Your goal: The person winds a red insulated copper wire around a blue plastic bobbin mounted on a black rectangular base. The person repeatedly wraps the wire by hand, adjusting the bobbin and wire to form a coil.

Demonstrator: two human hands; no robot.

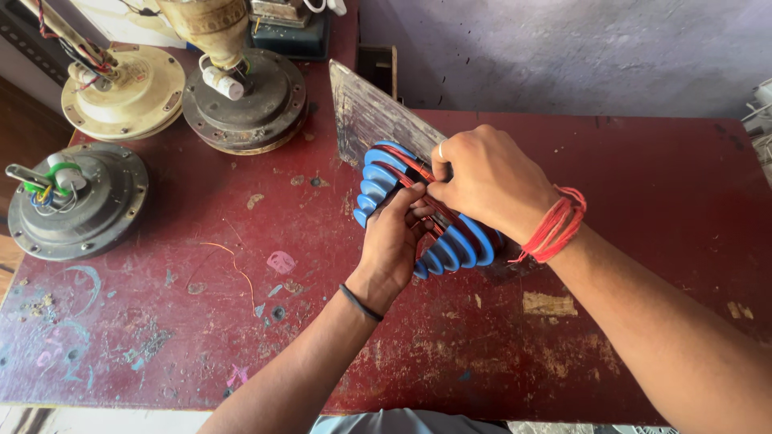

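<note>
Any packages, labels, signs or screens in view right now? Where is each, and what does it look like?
None that I can make out.
The table is bare worn red paint.
The motor housings at far left show no stickers or plates.

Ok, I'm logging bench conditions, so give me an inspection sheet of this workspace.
Surface: red table, paint worn, scratched and spotted.
Job's things: blue ribbed former wound with copper wire, mounted on a worn board.
Clutter: three round fan motors at far left; loose wire strand.
Hands: left hand and right hand both pinch wire at the former.
Cables: coloured leads on the grey motor.
Surroundings: pale wall behind.
</note>
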